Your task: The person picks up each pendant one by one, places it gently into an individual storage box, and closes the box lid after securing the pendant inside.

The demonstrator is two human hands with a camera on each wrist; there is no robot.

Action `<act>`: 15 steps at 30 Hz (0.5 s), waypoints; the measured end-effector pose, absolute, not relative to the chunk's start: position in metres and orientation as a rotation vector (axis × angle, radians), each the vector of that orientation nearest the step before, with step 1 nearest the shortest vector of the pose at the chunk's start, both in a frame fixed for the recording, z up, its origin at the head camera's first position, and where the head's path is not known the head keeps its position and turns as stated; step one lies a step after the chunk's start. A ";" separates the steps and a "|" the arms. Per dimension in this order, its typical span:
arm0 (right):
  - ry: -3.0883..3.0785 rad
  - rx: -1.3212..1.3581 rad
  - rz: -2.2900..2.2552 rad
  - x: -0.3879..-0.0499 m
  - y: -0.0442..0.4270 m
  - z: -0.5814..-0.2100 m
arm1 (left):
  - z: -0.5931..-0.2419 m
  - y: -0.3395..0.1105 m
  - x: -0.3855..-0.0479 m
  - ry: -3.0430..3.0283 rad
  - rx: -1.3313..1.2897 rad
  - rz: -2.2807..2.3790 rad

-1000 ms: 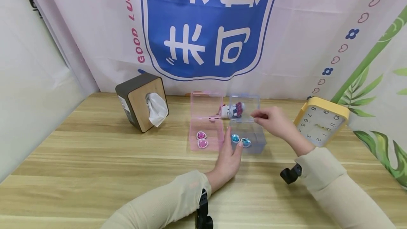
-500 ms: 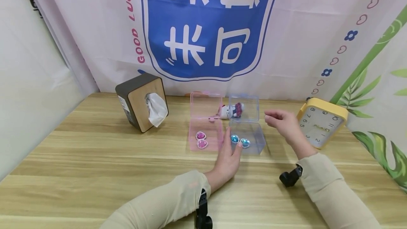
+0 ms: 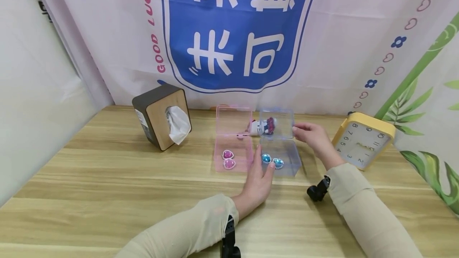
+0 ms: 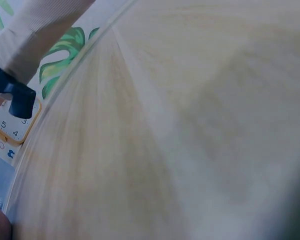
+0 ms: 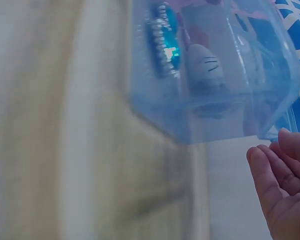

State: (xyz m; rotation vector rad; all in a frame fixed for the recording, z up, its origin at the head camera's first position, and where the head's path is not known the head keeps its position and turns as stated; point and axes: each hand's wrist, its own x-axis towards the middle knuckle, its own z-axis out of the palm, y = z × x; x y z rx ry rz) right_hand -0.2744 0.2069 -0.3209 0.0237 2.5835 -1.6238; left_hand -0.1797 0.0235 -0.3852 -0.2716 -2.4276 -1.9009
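Note:
A clear blue plastic box (image 3: pixel 287 162) stands with its lid (image 3: pixel 283 124) raised. Inside it lie two blue gems (image 3: pixel 277 163) edged with white beads. My left hand (image 3: pixel 256 186) rests against the box's near left side, fingers straight and thumb at the front. The fingers of my right hand (image 3: pixel 317 138) are at the lid's right edge, loosely bent; in the right wrist view its thumb (image 5: pixel 295 145) meets the lid's corner, with no clear pinch. To the left sits a clear pink box (image 3: pixel 216 158), lid up, with two pink heart gems (image 3: pixel 229 164).
Behind the lids lies a small white cat figure (image 3: pixel 255 127) in a dark red and blue outfit. A tissue box (image 3: pixel 157 114) stands at the left back. On the right a yellow clock (image 3: pixel 365 140) leans. A printed cloth (image 3: pixel 122 51) hangs behind the wooden table (image 3: pixel 107 194).
My right hand first moved right, away from the blue box, then came back left to the lid's edge. The left hand stayed in place.

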 end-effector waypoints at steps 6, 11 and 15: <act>2.598 0.002 -1.690 -0.287 0.203 -0.308 | -0.386 0.024 -0.180 -2.408 -0.287 -1.898; 2.629 0.005 -1.710 -0.292 0.199 -0.288 | -0.388 0.025 -0.180 -2.403 -0.284 -1.895; 2.646 0.004 -1.721 -0.293 0.197 -0.277 | -0.389 0.025 -0.181 -2.406 -0.280 -1.897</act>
